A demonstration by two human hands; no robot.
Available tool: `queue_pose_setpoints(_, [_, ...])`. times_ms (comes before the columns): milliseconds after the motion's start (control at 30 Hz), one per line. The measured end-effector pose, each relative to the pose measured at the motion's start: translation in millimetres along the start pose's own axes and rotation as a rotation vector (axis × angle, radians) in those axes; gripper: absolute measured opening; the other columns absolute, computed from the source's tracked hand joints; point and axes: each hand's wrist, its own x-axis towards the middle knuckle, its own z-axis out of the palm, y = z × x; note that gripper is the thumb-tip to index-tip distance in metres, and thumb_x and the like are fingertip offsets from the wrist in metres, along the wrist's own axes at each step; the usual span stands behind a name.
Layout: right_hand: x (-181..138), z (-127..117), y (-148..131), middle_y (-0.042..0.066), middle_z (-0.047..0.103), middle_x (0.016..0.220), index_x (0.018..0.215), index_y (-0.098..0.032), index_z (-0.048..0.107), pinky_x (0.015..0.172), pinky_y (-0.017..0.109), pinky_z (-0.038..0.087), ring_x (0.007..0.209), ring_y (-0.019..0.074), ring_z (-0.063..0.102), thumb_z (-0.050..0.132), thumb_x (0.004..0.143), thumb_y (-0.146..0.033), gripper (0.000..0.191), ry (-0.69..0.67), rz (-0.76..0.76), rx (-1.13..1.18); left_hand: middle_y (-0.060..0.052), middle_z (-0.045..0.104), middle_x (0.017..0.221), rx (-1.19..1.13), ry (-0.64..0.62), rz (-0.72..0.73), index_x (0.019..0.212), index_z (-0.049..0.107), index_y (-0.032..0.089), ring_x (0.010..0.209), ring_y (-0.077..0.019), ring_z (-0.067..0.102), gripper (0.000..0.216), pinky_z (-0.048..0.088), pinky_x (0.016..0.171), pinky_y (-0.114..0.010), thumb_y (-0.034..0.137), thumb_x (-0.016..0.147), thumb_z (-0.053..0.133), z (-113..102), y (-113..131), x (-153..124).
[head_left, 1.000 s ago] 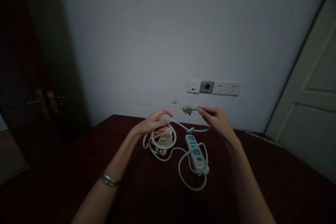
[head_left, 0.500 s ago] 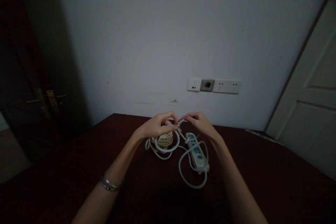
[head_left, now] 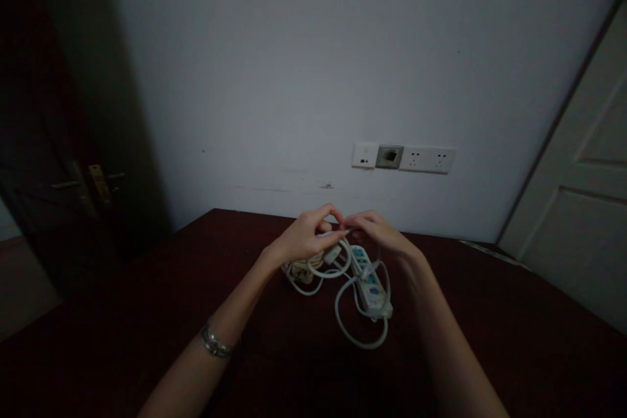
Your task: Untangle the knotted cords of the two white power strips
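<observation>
A white power strip (head_left: 371, 281) with blue sockets lies on the dark red table (head_left: 122, 326), its white cable (head_left: 353, 330) looping round it. A second, cream-coloured strip (head_left: 300, 269) lies to its left under coils of cable. My left hand (head_left: 308, 236) and my right hand (head_left: 377, 232) meet fingertip to fingertip just above the strips. Both are pinched on the plug end of the white cable (head_left: 335, 252), which hangs between them. A bracelet (head_left: 214, 343) sits on my left wrist.
A row of wall sockets (head_left: 402, 158) sits on the pale wall behind the table. A dark door with a brass handle (head_left: 95, 184) stands at the left. A white panelled door (head_left: 582, 196) stands at the right.
My right hand, which held the plug up and apart, came down and left to meet my left hand. Both now pinch the cable end together over the strips.
</observation>
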Motion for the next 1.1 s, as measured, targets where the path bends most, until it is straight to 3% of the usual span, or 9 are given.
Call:
queue_pose_setpoints(167, [-4,3,-2,-0.002,0.051,0.056,0.068,-0.013,0.056,0.044,0.019,0.027,0.046,0.0063,0.042,0.061,0.070,-0.046,0.033,-0.040,-0.010,0.145,0.009,0.040,0.045,-0.213,0.199,-0.046,0.081,0.049,0.018,0.042,-0.0044,0.032,0.025,0.022,0.043,-0.016,0.033,0.072,0.067,5,-9,4])
queue_pose_setpoints(300, [-4,11,-7,-0.005,0.049,0.054,0.073,-0.016,0.050,0.045,0.019,0.030,0.044,0.0064,0.042,0.065,0.068,-0.046,0.033,-0.030,-0.100,0.237,0.008,0.046,0.043,-0.407,0.391,-0.087,0.076,0.045,0.019,0.037,-0.0037,0.034,0.033,0.023,0.040,-0.015,0.038,0.068,0.070,13,-22,11])
queue_pose_setpoints(533, [-3,17,-10,-0.002,0.060,0.082,0.105,-0.024,0.041,0.060,0.022,0.040,0.066,0.0112,0.055,0.066,0.062,-0.024,0.049,-0.141,-0.263,0.254,0.006,0.054,0.050,-0.691,0.553,-0.142,0.078,0.043,0.019,0.039,-0.0071,0.047,0.042,0.033,0.040,-0.016,0.040,0.061,0.075,21,-37,21])
queue_pose_setpoints(667, [-2,14,-6,-0.002,0.057,0.081,0.112,-0.024,0.045,0.057,0.021,0.038,0.066,0.0101,0.052,0.060,0.068,-0.019,0.047,-0.126,-0.338,0.089,0.006,0.055,0.052,-0.837,0.586,-0.189,0.081,0.045,0.018,0.041,-0.0073,0.049,0.042,0.038,0.042,-0.017,0.036,0.059,0.076,23,-34,21])
queue_pose_setpoints(933, [-2,14,-14,0.004,0.062,0.101,0.109,-0.027,0.063,0.084,0.033,0.040,0.091,0.0175,0.056,0.057,0.078,-0.017,0.033,0.112,-0.584,-0.611,0.003,0.059,0.060,-0.895,0.615,-0.263,0.078,0.050,0.014,0.048,-0.0066,0.054,0.032,0.043,0.045,-0.016,0.026,0.059,0.074,27,-32,23])
queue_pose_setpoints(1100, [7,14,-5,0.009,0.055,0.102,0.091,-0.023,0.072,0.081,0.034,0.041,0.093,0.0195,0.050,0.061,0.079,-0.022,0.016,0.356,-0.804,-0.708,0.010,0.047,0.047,-0.892,0.547,-0.263,0.081,0.047,0.017,0.028,-0.0037,0.037,0.030,0.028,0.030,-0.015,0.032,0.066,0.068,24,-34,23])
